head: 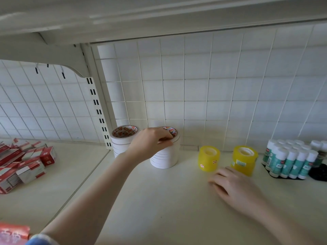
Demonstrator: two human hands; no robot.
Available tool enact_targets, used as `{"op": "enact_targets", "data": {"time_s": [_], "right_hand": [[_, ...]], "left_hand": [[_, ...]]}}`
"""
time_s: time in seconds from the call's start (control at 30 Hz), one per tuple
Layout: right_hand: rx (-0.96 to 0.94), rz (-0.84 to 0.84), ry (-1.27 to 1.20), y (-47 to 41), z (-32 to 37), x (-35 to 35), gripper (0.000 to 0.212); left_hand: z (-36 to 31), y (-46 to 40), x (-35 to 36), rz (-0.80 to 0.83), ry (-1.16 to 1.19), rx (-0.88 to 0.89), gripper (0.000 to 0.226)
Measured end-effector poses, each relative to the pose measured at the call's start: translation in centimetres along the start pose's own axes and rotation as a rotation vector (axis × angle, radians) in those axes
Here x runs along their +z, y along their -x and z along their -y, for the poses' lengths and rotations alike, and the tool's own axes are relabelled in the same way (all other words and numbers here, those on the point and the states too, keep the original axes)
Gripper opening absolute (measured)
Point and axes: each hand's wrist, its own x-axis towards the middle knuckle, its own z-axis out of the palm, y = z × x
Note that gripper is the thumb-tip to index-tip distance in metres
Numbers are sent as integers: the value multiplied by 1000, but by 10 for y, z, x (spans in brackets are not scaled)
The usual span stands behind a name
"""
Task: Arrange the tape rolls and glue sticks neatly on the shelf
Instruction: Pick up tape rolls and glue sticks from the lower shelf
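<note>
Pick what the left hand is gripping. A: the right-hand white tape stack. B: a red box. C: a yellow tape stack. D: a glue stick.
A: the left hand curls its fingers over the top of the right-hand white tape stack, beside the other white stack.

Two upright white tape stacks (pixel 165 156) (pixel 122 140) near the shelf's (pixel 159 200) back wall; two yellow roll stacks (pixel 208 158) (pixel 245 159) rightward (both upright); teal-labelled glue sticks (pixel 290 160) standing clustered far right.

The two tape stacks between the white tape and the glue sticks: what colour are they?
Translucent yellow, clearest in the head view.
</note>
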Motion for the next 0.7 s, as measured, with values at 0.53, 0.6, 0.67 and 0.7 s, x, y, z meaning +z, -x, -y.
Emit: {"op": "enact_targets", "data": {"time_s": [0.53, 0.6, 0.67, 0.7], "right_hand": [[56, 93, -35, -2, 4, -7, 37], [63, 117, -41, -2, 4, -9, 37], [60, 132, -40, -3, 4, -12, 33], [61, 142, -44, -3, 5, -13, 30]], "left_hand": [[-11, -9, -6, 71, 65, -141, 5], [-13, -9, -5, 68, 80, -148, 6], [-14, -9, -6, 68, 127, -191, 8], [-14, -9, -6, 72, 156, -212, 8]]}}
